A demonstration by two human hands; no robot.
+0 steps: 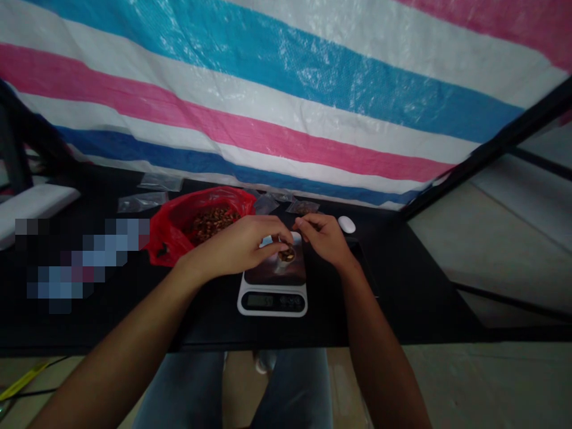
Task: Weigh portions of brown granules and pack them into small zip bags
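A white kitchen scale [272,302] with a steel plate stands before me, its display lit. On the plate is a small clear cup [286,255] with brown, nut-like pieces in it. My left hand [257,238] reaches over the plate from the left, thumb and fingers closed at the cup's rim. My right hand [322,235] hovers by the plate's far right corner, fingertips pinched together; anything between them is too small to make out. A red plastic bag [167,223], open at the top and full of similar brown pieces [214,221], sits beyond my left forearm.
Clear plastic bags [143,202] lie at the back left. A small filled bag [302,207] and a white oval object [347,224] are behind my right hand. A dark flat tray-like thing [364,262] lies right of the scale. Striped sheeting [286,137] hangs behind the black table [214,330].
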